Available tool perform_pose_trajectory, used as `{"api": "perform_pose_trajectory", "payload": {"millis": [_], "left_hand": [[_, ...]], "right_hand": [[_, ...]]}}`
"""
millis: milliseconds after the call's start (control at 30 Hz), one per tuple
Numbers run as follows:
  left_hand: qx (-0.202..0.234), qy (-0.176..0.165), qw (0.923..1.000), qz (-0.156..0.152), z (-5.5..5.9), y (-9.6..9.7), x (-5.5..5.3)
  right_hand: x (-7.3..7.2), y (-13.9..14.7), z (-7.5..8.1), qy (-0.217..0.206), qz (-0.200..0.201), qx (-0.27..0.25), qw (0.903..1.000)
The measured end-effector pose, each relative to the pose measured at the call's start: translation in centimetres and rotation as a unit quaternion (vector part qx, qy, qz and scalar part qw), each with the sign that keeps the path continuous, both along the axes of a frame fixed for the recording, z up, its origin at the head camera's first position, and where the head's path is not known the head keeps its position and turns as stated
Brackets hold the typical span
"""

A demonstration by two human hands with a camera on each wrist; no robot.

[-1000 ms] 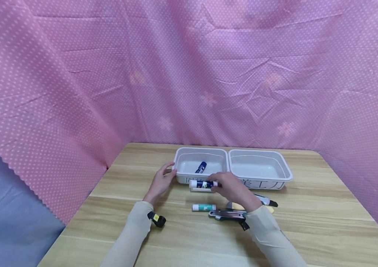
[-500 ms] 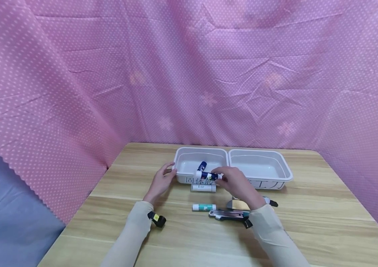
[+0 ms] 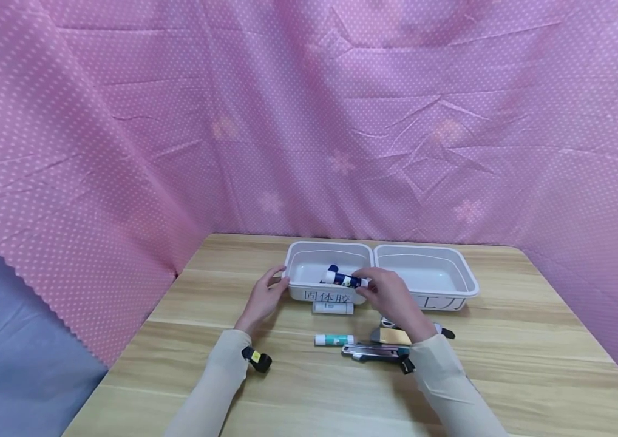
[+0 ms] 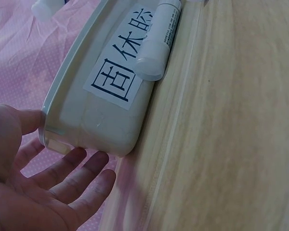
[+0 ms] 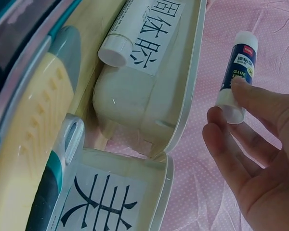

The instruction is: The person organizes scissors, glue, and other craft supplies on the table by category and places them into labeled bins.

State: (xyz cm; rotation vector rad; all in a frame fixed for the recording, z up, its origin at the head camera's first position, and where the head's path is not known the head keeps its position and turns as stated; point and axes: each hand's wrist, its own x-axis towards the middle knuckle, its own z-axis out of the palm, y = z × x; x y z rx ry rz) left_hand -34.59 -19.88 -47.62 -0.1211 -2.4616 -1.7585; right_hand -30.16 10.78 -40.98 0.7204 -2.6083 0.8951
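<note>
My right hand (image 3: 393,296) pinches a navy-and-white glue stick (image 3: 346,279) by one end. It holds the stick over the front rim of the left white bin (image 3: 299,294). In the right wrist view, thumb and fingertips meet at the lower end of that glue stick (image 5: 237,72). My left hand (image 4: 48,178) touches the left end of the left bin, thumb at the rim, other fingers spread against the outer wall. Inside the bin lies another dark blue glue stick (image 3: 333,268), partly hidden. A white glue stick (image 3: 333,308) lies against the bin's front.
The right white bin (image 3: 470,285) adjoins the left one; both carry printed labels. On the table (image 3: 298,394) lie a green-and-white glue stick (image 3: 334,340), a utility knife (image 3: 366,350) and a yellow-handled cutter (image 3: 393,336), with more knife parts under my right forearm. A pink curtain (image 3: 342,121) hangs behind.
My right hand has lifted the navy glue stick from in front of the bin up and away to above its front rim, uncovering the white glue stick below. My left hand has stayed put.
</note>
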Motion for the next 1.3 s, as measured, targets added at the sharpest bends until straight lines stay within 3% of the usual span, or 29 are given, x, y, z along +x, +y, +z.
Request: {"api": "perform_pose_trajectory", "payload": {"millis": [267, 567, 1300], "left_hand": [[0.001, 0.011, 0.9999, -0.001, -0.3, -0.1, -0.1], [-0.001, 0.002, 1.0000, 0.000, -0.2, -0.1, 0.0], [0.002, 0.014, 0.9999, 0.000, -0.1, 0.1, -0.1]], "right_hand": [[-0.4, 0.1, -0.6, 0.008, -0.027, -0.003, 0.9996], [-0.9, 0.8, -1.3, -0.010, -0.042, 0.002, 0.9991], [-1.4, 1.3, -1.5, -0.021, -0.086, 0.013, 0.9960]]}}
